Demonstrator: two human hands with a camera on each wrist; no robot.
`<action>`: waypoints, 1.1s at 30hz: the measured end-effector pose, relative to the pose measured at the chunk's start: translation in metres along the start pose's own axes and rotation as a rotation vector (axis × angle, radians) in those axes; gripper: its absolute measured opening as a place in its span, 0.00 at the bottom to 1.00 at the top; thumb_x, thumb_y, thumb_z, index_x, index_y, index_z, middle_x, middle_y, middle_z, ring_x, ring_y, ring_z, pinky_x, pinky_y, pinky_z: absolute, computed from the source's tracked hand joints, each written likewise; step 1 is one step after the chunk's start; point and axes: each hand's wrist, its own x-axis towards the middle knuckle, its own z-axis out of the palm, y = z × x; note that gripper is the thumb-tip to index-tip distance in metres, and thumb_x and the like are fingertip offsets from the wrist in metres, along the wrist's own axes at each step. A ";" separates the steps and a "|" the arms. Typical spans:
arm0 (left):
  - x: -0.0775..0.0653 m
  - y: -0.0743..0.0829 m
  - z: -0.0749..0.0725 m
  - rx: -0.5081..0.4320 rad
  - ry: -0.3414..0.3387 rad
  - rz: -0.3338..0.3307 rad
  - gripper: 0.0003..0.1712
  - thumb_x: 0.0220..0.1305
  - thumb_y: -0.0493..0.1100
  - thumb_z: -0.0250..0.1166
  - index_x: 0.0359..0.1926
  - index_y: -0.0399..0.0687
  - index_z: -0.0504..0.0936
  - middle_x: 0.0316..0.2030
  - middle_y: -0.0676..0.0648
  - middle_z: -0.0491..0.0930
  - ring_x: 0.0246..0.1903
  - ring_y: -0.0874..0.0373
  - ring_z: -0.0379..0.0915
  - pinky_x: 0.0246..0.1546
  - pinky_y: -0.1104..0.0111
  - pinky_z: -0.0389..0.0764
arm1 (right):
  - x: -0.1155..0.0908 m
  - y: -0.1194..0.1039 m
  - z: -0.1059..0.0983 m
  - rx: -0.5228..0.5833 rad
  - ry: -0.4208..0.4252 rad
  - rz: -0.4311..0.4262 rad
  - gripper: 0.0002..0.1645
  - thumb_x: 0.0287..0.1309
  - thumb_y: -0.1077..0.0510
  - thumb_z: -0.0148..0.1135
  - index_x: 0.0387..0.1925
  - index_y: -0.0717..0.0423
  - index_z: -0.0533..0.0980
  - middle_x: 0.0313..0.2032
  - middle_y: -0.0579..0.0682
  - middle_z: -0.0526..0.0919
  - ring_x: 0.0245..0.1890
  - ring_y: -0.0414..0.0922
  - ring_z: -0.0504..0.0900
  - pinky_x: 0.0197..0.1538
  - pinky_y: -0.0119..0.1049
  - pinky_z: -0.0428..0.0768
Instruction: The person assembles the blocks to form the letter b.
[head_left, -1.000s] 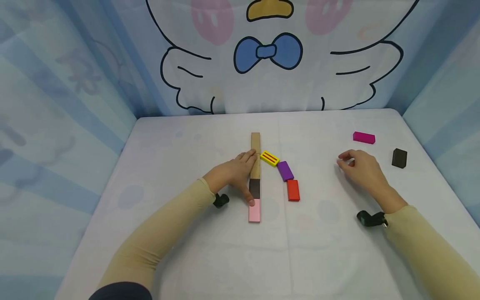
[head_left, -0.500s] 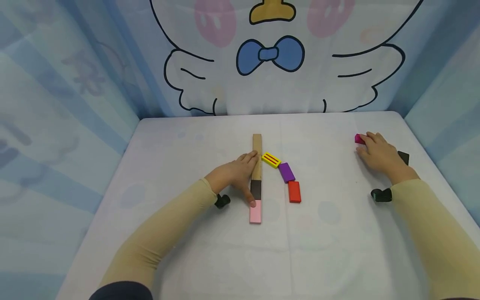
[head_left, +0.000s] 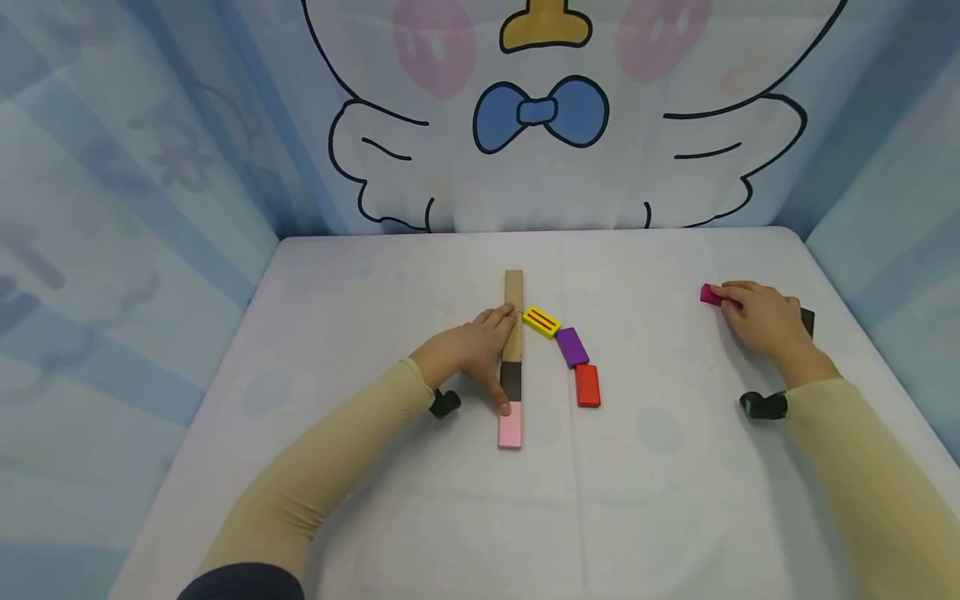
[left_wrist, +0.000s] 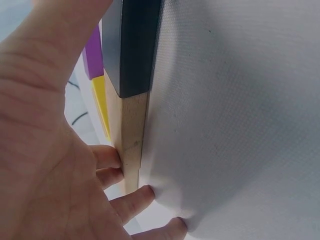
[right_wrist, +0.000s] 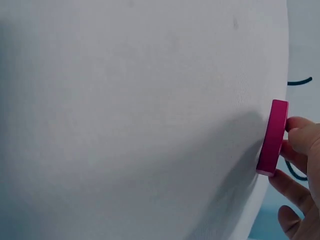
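Observation:
My left hand (head_left: 474,348) lies along the left side of a straight row of blocks, fingers spread. Its fingertips touch a natural wooden block (head_left: 513,342); the thumb reaches the pink block (head_left: 510,429) at the near end. Between those two sits a dark grey block (head_left: 511,381), also large in the left wrist view. Another wooden block (head_left: 513,285) forms the far end. Over at the right, my right hand (head_left: 765,321) pinches a magenta block (right_wrist: 273,138) between thumb and fingers. A black block (head_left: 807,322) is partly hidden behind that hand.
A yellow block with red stripes (head_left: 542,322), a purple block (head_left: 572,347) and a red block (head_left: 588,386) curve away from the row's right side. White cloth covers the table (head_left: 660,500). A printed curtain (head_left: 540,183) hangs behind its far edge.
My right hand has reached back and right to the magenta block, taken hold of it and drawn it slightly toward me. My left hand stays in place along the row.

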 end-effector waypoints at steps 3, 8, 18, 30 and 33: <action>-0.001 0.000 -0.001 -0.006 -0.004 0.000 0.91 0.34 0.77 0.81 0.83 0.42 0.33 0.83 0.41 0.27 0.82 0.41 0.32 0.80 0.51 0.52 | -0.004 -0.008 0.001 0.010 0.012 -0.026 0.23 0.74 0.63 0.49 0.67 0.63 0.74 0.66 0.73 0.70 0.66 0.76 0.65 0.66 0.78 0.60; -0.001 -0.001 -0.003 -0.014 -0.006 0.000 0.91 0.35 0.77 0.81 0.83 0.41 0.33 0.83 0.41 0.26 0.82 0.41 0.32 0.79 0.48 0.53 | -0.013 -0.021 0.000 0.057 -0.031 -0.022 0.23 0.72 0.67 0.49 0.65 0.66 0.74 0.66 0.72 0.70 0.67 0.75 0.65 0.65 0.72 0.68; -0.002 -0.001 -0.005 -0.003 -0.004 0.003 0.92 0.34 0.77 0.81 0.83 0.40 0.33 0.83 0.41 0.27 0.82 0.41 0.32 0.78 0.47 0.55 | -0.037 -0.038 -0.004 0.133 -0.098 -0.109 0.26 0.71 0.64 0.57 0.67 0.67 0.72 0.65 0.71 0.73 0.53 0.65 0.79 0.53 0.61 0.80; 0.000 -0.001 -0.003 -0.008 -0.013 0.003 0.93 0.33 0.78 0.81 0.83 0.41 0.32 0.83 0.41 0.25 0.82 0.41 0.31 0.79 0.48 0.54 | -0.072 -0.049 0.004 0.176 -0.124 -0.185 0.33 0.64 0.58 0.68 0.68 0.65 0.73 0.56 0.66 0.81 0.52 0.61 0.80 0.49 0.53 0.83; 0.001 -0.001 -0.003 -0.008 -0.014 0.005 0.92 0.33 0.78 0.80 0.83 0.41 0.33 0.83 0.41 0.25 0.82 0.41 0.31 0.79 0.48 0.54 | -0.082 -0.054 0.007 0.176 -0.124 -0.191 0.33 0.62 0.56 0.71 0.67 0.64 0.75 0.59 0.65 0.79 0.54 0.62 0.79 0.54 0.62 0.82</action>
